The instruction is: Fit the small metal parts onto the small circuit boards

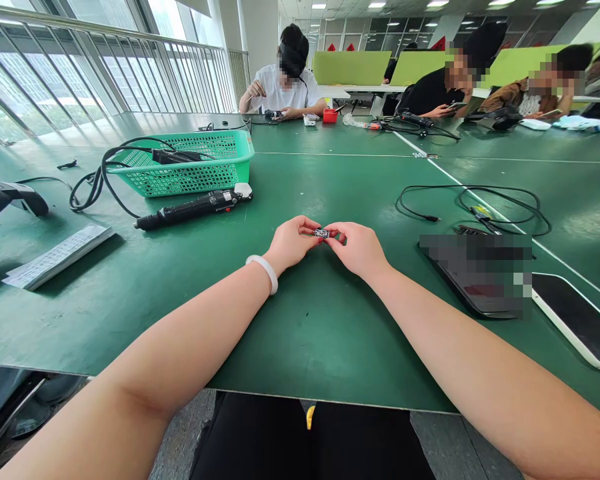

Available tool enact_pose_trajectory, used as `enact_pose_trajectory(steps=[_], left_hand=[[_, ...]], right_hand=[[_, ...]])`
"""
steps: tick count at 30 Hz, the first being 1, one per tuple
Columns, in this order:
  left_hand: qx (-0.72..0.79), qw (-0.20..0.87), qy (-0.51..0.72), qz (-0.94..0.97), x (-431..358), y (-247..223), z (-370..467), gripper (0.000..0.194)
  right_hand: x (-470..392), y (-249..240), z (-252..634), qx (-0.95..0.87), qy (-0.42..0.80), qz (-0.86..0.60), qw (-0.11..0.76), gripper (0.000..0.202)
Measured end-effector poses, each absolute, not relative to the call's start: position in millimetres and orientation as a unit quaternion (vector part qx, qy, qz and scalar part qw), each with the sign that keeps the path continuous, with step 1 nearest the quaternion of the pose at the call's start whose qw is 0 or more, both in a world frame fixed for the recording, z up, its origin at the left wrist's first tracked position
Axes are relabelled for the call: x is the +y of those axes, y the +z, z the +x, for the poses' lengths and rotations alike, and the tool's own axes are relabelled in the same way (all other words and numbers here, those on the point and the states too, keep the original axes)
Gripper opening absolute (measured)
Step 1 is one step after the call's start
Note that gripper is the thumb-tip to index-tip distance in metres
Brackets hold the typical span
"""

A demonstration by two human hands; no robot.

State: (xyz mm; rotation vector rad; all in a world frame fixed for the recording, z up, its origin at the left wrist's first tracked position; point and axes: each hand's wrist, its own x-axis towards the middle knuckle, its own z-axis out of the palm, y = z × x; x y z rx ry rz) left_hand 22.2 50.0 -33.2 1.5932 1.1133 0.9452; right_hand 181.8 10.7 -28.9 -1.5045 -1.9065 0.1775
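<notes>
Both my hands meet over the middle of the green table [300, 320]. Between their fingertips is a small dark part with silvery-white markings [321, 233]; its exact kind is too small to make out. My left hand [293, 245], below a white bracelet [266, 270] on the wrist, pinches the part's left end. From the other side, my right hand [356, 247] grips its right end between thumb and fingers. A black electric screwdriver [190, 208] lies on the table left of my hands, apart from them.
A green plastic basket [190, 177] with a black cable stands at back left, beside a stack of paper slips [60, 253]. At right lie a black flat device [473, 273], a white-edged phone [577, 320] and a coiled cable [500, 197]. Several people sit across the table.
</notes>
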Motion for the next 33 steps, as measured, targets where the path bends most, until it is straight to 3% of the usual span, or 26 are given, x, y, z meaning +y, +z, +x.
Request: enact_pose_trajectory(steps=[18, 27, 33], left_hand=[[0.439, 0.500, 0.394, 0.634, 43.8, -27.3, 23.2, 0.028], [0.413, 0.649, 0.439, 0.464, 19.5, -8.2, 33.8, 0.010], [0.427, 0.698, 0.411, 0.403, 19.5, -12.3, 31.5, 0.011]], right_hand=[[8.5, -28.8, 181.7, -0.736, 0.051, -0.573, 0.357, 0.017], [-0.2, -25.2, 170.1, -0.736, 0.000, -0.570, 0.366, 0.014], [-3.6, -24.1, 163.7, -0.748, -0.033, -0.570, 0.338, 0.018]])
